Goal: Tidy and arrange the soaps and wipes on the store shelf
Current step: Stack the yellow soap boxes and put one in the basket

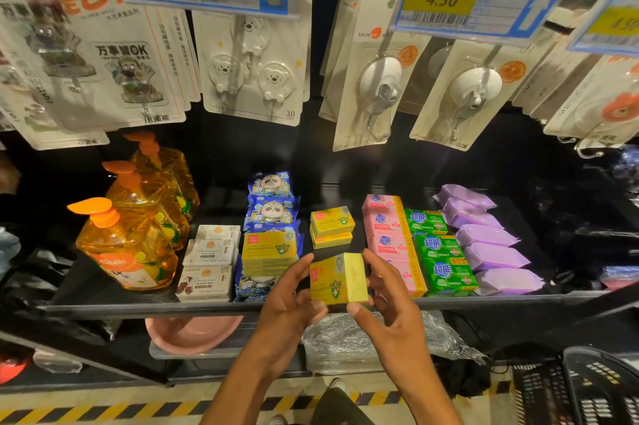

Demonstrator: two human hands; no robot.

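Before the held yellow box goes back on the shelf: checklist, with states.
1. Grip: left hand and right hand both hold the yellow soap box: ok.
2. Box attitude: tilted, not flat like the shelved ones: not ok.
3. Landing spot in front of the small yellow stack: hidden behind the held box: cannot tell.
4. Row order: the larger yellow stack sits in the blue wipes row: not ok.
5. Neighbour: pink soaps lie in a straight row beside the spot: ok.
6. Path: nothing between the box and the shelf edge: ok.
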